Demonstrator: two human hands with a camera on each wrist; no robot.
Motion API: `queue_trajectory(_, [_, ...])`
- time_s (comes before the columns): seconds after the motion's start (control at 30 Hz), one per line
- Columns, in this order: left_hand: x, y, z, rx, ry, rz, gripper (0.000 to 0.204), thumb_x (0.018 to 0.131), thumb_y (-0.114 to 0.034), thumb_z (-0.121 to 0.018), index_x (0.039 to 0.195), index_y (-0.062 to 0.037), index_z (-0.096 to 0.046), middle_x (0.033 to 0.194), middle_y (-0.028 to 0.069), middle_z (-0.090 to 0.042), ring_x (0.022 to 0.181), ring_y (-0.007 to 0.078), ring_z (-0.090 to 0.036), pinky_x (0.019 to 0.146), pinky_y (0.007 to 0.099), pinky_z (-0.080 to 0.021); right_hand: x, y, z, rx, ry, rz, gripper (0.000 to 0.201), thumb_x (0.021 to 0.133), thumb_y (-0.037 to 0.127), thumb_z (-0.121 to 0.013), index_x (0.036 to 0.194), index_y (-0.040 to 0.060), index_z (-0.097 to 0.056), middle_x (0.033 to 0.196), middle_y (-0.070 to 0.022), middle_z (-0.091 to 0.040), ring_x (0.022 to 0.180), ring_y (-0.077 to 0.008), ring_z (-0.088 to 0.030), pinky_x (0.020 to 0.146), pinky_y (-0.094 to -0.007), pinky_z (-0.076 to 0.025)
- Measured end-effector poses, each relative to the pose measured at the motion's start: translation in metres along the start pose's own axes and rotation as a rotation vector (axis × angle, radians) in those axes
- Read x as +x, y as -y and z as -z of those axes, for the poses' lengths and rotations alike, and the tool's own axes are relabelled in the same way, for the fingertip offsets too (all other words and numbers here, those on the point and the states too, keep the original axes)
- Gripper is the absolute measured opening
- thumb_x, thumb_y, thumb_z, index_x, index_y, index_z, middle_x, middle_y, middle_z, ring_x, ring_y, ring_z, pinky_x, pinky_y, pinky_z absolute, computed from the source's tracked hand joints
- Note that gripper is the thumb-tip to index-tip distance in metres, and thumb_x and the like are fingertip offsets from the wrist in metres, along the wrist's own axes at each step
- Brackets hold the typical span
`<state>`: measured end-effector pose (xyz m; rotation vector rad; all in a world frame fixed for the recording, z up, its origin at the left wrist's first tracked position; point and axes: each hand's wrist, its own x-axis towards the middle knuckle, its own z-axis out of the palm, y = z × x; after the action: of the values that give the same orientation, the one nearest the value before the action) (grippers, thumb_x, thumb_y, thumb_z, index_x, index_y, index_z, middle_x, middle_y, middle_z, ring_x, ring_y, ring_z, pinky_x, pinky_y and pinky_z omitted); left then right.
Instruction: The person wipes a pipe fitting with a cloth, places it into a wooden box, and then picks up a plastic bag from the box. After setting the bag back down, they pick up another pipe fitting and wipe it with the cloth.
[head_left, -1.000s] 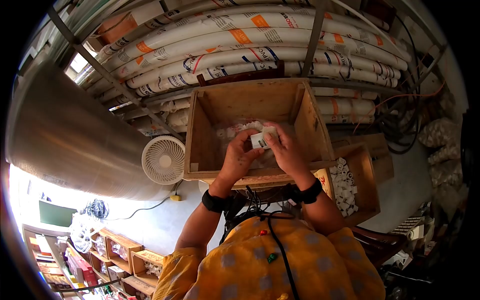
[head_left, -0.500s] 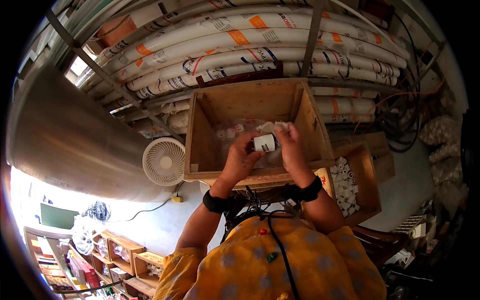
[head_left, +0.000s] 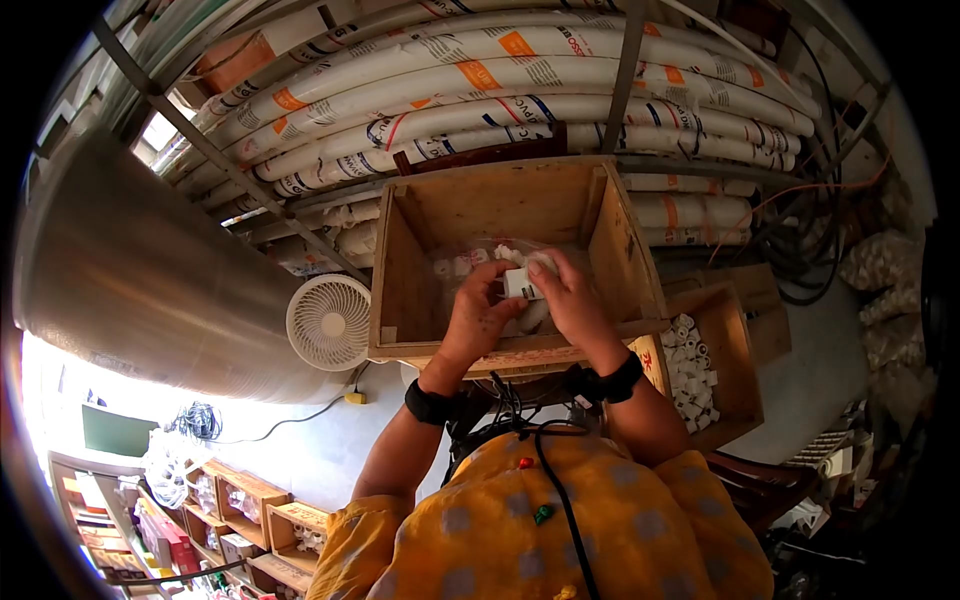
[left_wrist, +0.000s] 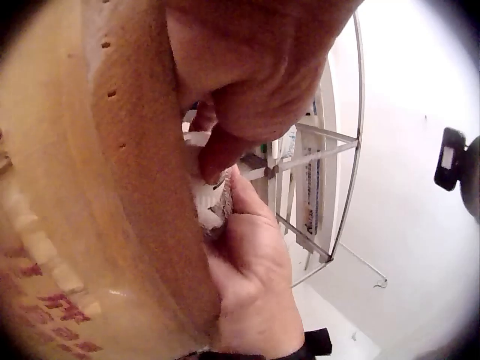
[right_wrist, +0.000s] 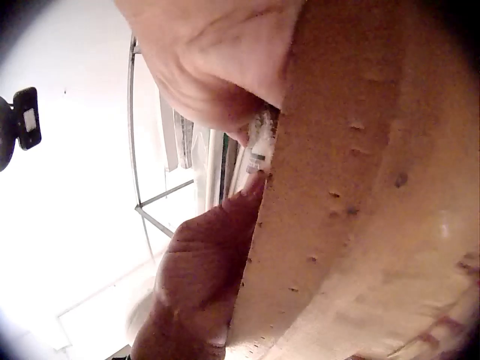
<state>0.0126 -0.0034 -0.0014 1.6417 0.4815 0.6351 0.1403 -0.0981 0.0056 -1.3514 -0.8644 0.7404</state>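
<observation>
Fittings are the matter in hand: a small white plastic pipe fitting with a dark printed label is pinched between both hands, held just above the open top of a large plain wooden crate. The left hand is curled around the fitting from the left, thumb and fingertips on its side, and the right hand is closed over it from the right, so that most of the piece is hidden. In the left wrist view only a sliver of the white fitting is seen between the fingers, close against the crate's wooden wall; in the right wrist view the label edge is barely visible beside the same board. A slip is judged the chief risk: the grip is a fingertip one on a smooth, small part, and if either hand is loosened the fitting is likely to be dropped among the clear bags of white fittings lying in the crate. A knock against the crate's near rim is also possible, since the hands are worked right beside it. A smaller wooden box of white pipe fittings stands to the right, a white round fan to the left, and long white plastic pipes with orange labels are racked beyond.
</observation>
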Motion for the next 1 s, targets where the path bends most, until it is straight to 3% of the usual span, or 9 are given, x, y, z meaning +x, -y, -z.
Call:
queue_trajectory(0.13, [0.005,0.003,0.000,-0.110,0.039,0.021,0.033,0.081,-0.007,-0.065,0.110,0.0016,-0.052,0.086,0.0051,-0.060,0.075,0.0102,-0.056,0.065,0.0245,-0.046,0.001,-0.016,-0.001,-0.063,-0.091,0.134,0.028,0.092,0.024,-0.054,0.106,-0.0004,-0.052,0.091,-0.0090,-0.059,0.083,-0.0144,-0.055,0.075,-0.0279,-0.044])
queue_trajectory(0.23, [0.007,-0.005,0.005,-0.159,0.132,0.211,0.033,0.083,-0.011,-0.064,0.112,-0.0011,-0.053,0.085,0.0023,-0.059,0.072,0.0084,-0.052,0.066,0.0227,-0.043,-0.002,-0.014,-0.001,-0.104,-0.107,0.187,0.025,0.092,0.022,-0.053,0.104,0.0000,-0.053,0.086,-0.0086,-0.059,0.081,-0.0137,-0.054,0.073,-0.0275,-0.044])
queue_trajectory(0.37, [0.006,-0.010,0.003,-0.123,0.155,0.152,0.032,0.082,-0.010,-0.064,0.111,-0.0001,-0.054,0.084,0.0010,-0.059,0.070,0.0076,-0.050,0.063,0.0215,-0.041,0.000,-0.020,-0.002,0.021,-0.152,0.148,0.024,0.092,0.021,-0.051,0.103,-0.0001,-0.053,0.082,-0.0073,-0.058,0.078,-0.0134,-0.054,0.071,-0.0278,-0.044])
queue_trajectory(0.5, [0.004,-0.006,0.002,-0.199,0.088,0.125,0.032,0.080,-0.006,-0.067,0.109,0.0016,-0.055,0.085,0.0023,-0.060,0.073,0.0083,-0.053,0.064,0.0232,-0.044,0.009,-0.029,-0.002,0.100,-0.363,0.162,0.027,0.093,0.025,-0.051,0.105,0.0011,-0.054,0.081,-0.0053,-0.058,0.074,-0.0111,-0.052,0.067,-0.0269,-0.044])
queue_trajectory(0.6, [0.006,0.004,0.000,-0.232,0.027,0.066,0.033,0.077,-0.003,-0.068,0.107,0.0022,-0.055,0.084,0.0028,-0.060,0.074,0.0086,-0.053,0.065,0.0238,-0.045,0.002,-0.019,0.003,0.139,-0.241,0.125,0.030,0.093,0.028,-0.052,0.107,0.0015,-0.054,0.083,-0.0057,-0.059,0.074,-0.0105,-0.052,0.066,-0.0257,-0.043])
queue_trajectory(0.7, [0.006,0.010,0.003,-0.113,0.033,0.041,0.034,0.077,0.001,-0.067,0.108,0.0019,-0.054,0.088,0.0022,-0.060,0.081,0.0079,-0.054,0.072,0.0232,-0.045,-0.002,-0.007,-0.001,-0.154,-0.024,0.152,0.031,0.093,0.028,-0.053,0.109,0.0019,-0.054,0.083,-0.0052,-0.059,0.073,-0.0103,-0.053,0.065,-0.0252,-0.043])
queue_trajectory(0.83, [0.003,0.005,0.007,0.039,0.029,0.073,0.034,0.077,0.003,-0.066,0.108,0.0018,-0.053,0.091,0.0019,-0.060,0.086,0.0080,-0.055,0.076,0.0221,-0.046,-0.001,0.007,-0.006,-0.125,0.027,0.078,0.028,0.093,0.026,-0.053,0.108,0.0022,-0.053,0.082,-0.0041,-0.058,0.073,-0.0106,-0.054,0.065,-0.0261,-0.044])
queue_trajectory(1.0, [0.003,0.013,0.004,-0.020,0.026,-0.005,0.036,0.075,0.006,-0.066,0.108,-0.0003,-0.054,0.093,0.0019,-0.060,0.085,0.0088,-0.056,0.076,0.0229,-0.047,-0.001,0.001,-0.006,-0.087,0.011,0.042,0.024,0.093,0.023,-0.052,0.104,0.0012,-0.052,0.081,-0.0053,-0.057,0.072,-0.0117,-0.053,0.064,-0.0270,-0.044])
